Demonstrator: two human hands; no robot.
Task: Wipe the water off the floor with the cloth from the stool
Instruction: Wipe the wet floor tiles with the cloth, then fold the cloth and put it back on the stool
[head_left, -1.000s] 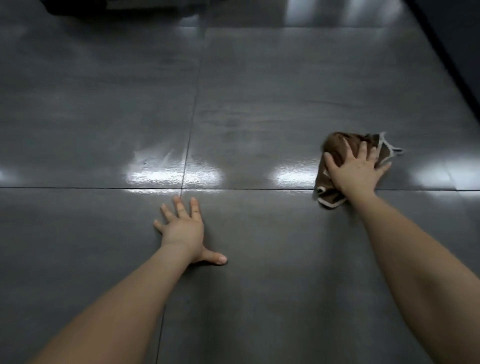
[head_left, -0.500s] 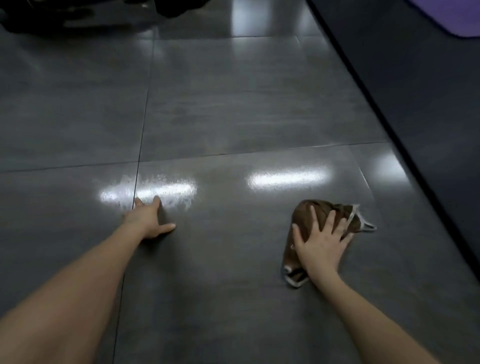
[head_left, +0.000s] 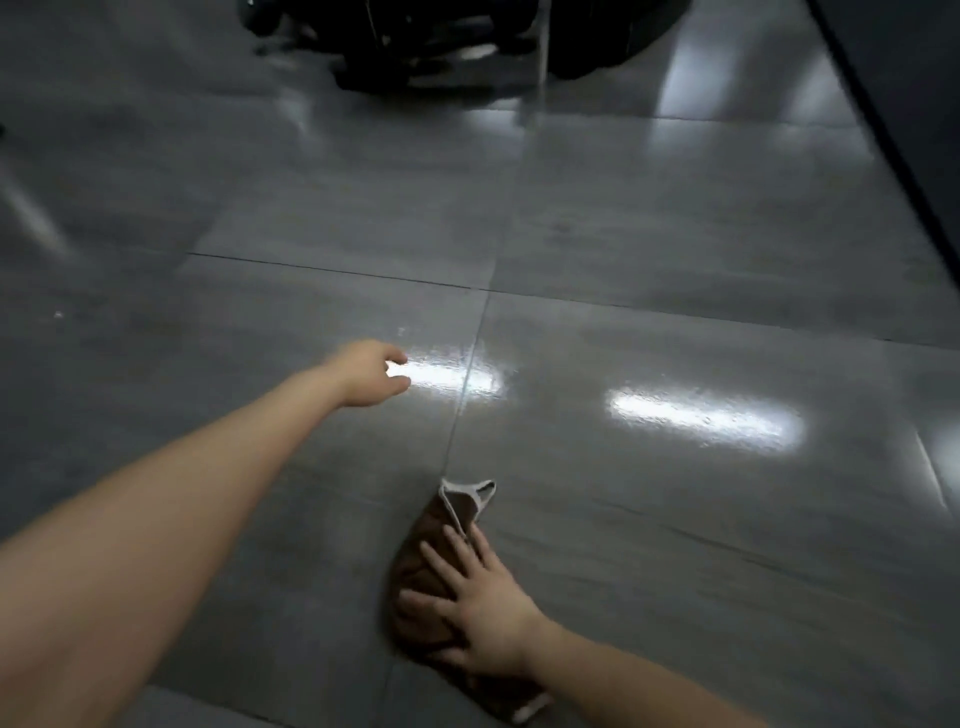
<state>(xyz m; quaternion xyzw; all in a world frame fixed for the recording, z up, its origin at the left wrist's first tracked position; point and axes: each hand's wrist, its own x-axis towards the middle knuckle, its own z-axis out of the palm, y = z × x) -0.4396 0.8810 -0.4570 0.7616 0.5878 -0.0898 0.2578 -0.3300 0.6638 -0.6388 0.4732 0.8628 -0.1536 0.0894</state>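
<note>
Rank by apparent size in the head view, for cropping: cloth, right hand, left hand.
1. cloth, largest.
2. right hand.
3. left hand, smallest, though it is farther from the camera, so only apparently smaller.

We see a dim scene lit from overhead: bright glare strips lie on the glossy floor (head_left: 675, 234). The dark shapes (head_left: 441, 47) at the top are smeared by motion blur, and floor joints bow near the edges.
</note>
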